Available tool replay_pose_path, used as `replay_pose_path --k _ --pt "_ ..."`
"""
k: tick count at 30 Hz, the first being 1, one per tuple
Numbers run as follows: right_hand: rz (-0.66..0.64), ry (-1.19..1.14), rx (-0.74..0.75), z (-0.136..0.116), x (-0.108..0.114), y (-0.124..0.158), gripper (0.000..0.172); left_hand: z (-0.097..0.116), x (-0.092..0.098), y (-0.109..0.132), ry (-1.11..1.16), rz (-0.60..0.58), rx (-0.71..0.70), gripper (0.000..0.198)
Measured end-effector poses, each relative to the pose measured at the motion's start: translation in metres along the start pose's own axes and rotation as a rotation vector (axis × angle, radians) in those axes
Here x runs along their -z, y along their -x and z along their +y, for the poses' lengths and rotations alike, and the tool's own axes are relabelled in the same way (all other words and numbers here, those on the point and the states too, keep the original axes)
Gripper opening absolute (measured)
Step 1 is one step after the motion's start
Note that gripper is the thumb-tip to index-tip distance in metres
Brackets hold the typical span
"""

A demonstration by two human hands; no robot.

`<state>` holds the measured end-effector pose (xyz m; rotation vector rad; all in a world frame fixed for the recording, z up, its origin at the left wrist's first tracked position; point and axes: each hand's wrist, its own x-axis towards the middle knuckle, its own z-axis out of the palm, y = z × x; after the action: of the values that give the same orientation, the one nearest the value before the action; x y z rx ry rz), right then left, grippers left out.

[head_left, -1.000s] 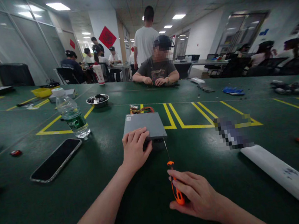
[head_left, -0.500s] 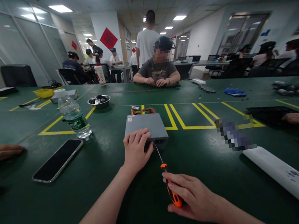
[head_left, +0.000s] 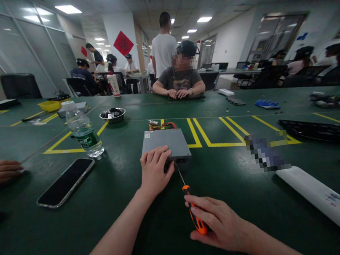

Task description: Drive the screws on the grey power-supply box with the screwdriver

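Since that metal box looks kinda hefty, my left grip hugs its near edge; right grip holds screwdriver.

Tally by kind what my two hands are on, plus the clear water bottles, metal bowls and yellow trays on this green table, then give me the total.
Power supply unit, under your left hand: 1
Orange-and-black screwdriver, in your right hand: 1
Clear water bottle: 1
Metal bowl: 1
Yellow tray: 1
Total: 5
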<state>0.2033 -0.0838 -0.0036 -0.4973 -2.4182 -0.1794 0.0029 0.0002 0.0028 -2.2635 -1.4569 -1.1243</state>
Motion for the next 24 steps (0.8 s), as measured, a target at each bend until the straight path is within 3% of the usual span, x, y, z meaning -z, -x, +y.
replay_pose_path --k 6,12,24 --pt "-0.001 -0.011 -0.012 0.000 0.001 -0.002 0.036 0.000 0.001 -0.001 -0.001 -0.004 -0.003 0.024" --pt "-0.182 -0.008 -0.015 -0.008 0.007 -0.012 0.034 0.001 0.002 -0.001 0.001 -0.007 0.006 0.023" --pt "-0.058 -0.012 -0.023 -0.009 -0.006 -0.012 0.030 0.002 0.001 -0.001 -0.007 0.014 -0.006 0.025"
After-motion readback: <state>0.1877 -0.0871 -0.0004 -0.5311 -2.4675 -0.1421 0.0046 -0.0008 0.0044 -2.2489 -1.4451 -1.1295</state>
